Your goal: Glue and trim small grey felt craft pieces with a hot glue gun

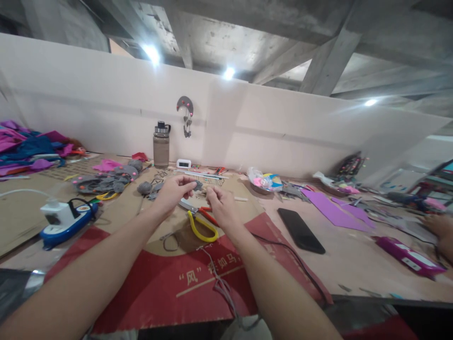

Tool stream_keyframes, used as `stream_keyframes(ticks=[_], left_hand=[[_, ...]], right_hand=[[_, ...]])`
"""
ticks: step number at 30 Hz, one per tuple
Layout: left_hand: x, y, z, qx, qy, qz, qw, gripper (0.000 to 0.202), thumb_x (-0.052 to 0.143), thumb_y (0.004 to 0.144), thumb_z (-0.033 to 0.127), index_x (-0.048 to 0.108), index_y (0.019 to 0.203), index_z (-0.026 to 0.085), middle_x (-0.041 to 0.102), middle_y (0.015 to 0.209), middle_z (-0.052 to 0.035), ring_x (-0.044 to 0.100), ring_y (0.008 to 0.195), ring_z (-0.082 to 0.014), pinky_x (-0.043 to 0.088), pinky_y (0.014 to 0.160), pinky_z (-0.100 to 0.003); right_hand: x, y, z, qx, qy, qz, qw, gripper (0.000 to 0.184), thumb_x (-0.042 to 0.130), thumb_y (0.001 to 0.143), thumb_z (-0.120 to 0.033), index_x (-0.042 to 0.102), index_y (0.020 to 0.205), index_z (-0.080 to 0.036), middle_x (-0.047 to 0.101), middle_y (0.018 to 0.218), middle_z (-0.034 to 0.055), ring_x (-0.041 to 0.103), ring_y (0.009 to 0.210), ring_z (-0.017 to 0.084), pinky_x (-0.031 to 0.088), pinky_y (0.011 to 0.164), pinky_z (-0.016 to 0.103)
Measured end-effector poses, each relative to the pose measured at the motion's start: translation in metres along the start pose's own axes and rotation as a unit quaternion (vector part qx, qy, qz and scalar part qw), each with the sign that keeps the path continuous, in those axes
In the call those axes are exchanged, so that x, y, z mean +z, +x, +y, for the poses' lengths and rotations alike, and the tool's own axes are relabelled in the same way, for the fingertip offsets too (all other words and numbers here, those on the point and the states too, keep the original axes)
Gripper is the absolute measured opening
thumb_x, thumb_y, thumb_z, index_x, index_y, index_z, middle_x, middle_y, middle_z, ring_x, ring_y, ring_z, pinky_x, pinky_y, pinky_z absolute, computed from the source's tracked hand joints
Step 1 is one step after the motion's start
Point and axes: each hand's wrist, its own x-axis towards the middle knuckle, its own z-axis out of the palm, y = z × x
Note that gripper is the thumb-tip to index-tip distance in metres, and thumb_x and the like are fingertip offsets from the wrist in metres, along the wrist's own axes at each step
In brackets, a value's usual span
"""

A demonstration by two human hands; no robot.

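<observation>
My left hand [178, 191] is closed in a pinch above the cardboard, thumb against the fingers. Something small and grey [198, 185] shows just beyond its fingertips, and I cannot tell whether it is held. Facing it a short gap away, my right hand [220, 202] is also pinched; whatever is between its fingers is too small to make out. Scissors [202, 227] with yellow and red handles lie under and beside my right hand. Grey felt pieces [145, 189] rest left of my left hand. A grey cord [222, 285] trails over the red cardboard [159, 293] towards me.
A water bottle [161, 145] and a small white clock [183, 164] stand at the back. On the left is a blue power strip [69, 229]. To the right lie a phone [300, 230], purple sheets [334, 210] and a magenta case [408, 257]. Another person's hand [440, 231] is at far right.
</observation>
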Motion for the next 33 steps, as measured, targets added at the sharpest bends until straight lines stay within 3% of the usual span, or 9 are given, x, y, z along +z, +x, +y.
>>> stream_keyframes(ticks=[3, 6, 8, 12, 16, 24, 33], left_hand=[[0.0, 0.001, -0.003, 0.003, -0.03, -0.025, 0.999, 0.026, 0.067, 0.067, 0.031, 0.063, 0.086, 0.015, 0.056, 0.06, 0.0016, 0.048, 0.051, -0.0082, 0.037, 0.05, -0.022], [0.0, 0.002, -0.005, 0.003, -0.041, -0.047, 0.998, 0.027, 0.068, 0.066, 0.032, 0.065, 0.088, 0.016, 0.057, 0.064, 0.0013, 0.047, 0.052, -0.0079, 0.038, 0.051, -0.022], [0.001, 0.001, -0.005, 0.0, -0.033, -0.067, 0.997, 0.028, 0.068, 0.066, 0.033, 0.066, 0.088, 0.016, 0.058, 0.065, 0.0006, 0.047, 0.053, -0.0081, 0.037, 0.051, -0.022], [0.003, -0.002, -0.002, -0.004, -0.03, -0.095, 0.995, 0.029, 0.066, 0.07, 0.039, 0.066, 0.086, 0.015, 0.057, 0.063, -0.0005, 0.047, 0.052, -0.0086, 0.036, 0.049, -0.022], [0.004, -0.004, 0.002, -0.012, -0.106, -0.103, 0.989, 0.033, 0.057, 0.076, 0.045, 0.065, 0.085, 0.014, 0.058, 0.066, -0.0027, 0.049, 0.053, -0.0092, 0.037, 0.05, -0.022], [0.005, -0.004, 0.002, 0.004, -0.038, -0.101, 0.994, 0.023, 0.07, 0.064, 0.03, 0.061, 0.08, 0.016, 0.056, 0.066, 0.0017, 0.047, 0.055, -0.0078, 0.038, 0.054, -0.022], [0.003, -0.002, -0.002, -0.022, -0.096, -0.088, 0.991, 0.026, 0.073, 0.063, 0.028, 0.06, 0.082, 0.015, 0.056, 0.066, 0.0028, 0.047, 0.051, -0.0064, 0.036, 0.051, -0.022]], right_hand=[[0.002, 0.002, 0.003, -0.01, -0.038, 0.023, 0.999, 0.036, 0.043, 0.084, -0.041, 0.041, 0.055, -0.019, 0.041, 0.054, -0.0035, 0.039, 0.055, 0.01, 0.031, 0.055, 0.024], [0.004, 0.004, 0.008, -0.003, -0.016, 0.061, 0.998, 0.019, 0.053, 0.078, -0.037, 0.052, 0.077, -0.018, 0.053, 0.072, -0.0003, 0.046, 0.064, 0.012, 0.037, 0.061, 0.025], [0.005, 0.004, 0.009, 0.007, 0.015, 0.053, 0.998, 0.025, 0.056, 0.075, -0.037, 0.053, 0.09, -0.018, 0.057, 0.081, 0.0019, 0.049, 0.067, 0.012, 0.04, 0.063, 0.025], [0.004, 0.003, 0.007, 0.007, 0.033, 0.002, 0.999, 0.022, 0.05, 0.079, -0.038, 0.056, 0.077, -0.017, 0.054, 0.066, -0.0014, 0.046, 0.061, 0.011, 0.038, 0.06, 0.025], [0.002, 0.002, 0.004, 0.035, 0.048, 0.013, 0.998, 0.021, 0.05, 0.079, -0.038, 0.056, 0.076, -0.018, 0.052, 0.063, -0.0031, 0.044, 0.058, 0.01, 0.036, 0.058, 0.024], [0.001, 0.002, 0.004, 0.038, 0.066, 0.027, 0.997, 0.025, 0.051, 0.077, -0.041, 0.056, 0.073, -0.017, 0.052, 0.062, -0.0027, 0.044, 0.056, 0.01, 0.036, 0.055, 0.023], [0.001, 0.003, -0.001, 0.054, 0.073, 0.033, 0.995, 0.029, 0.056, 0.075, -0.045, 0.045, 0.065, -0.02, 0.042, 0.052, -0.0058, 0.037, 0.049, 0.009, 0.033, 0.049, 0.023]])
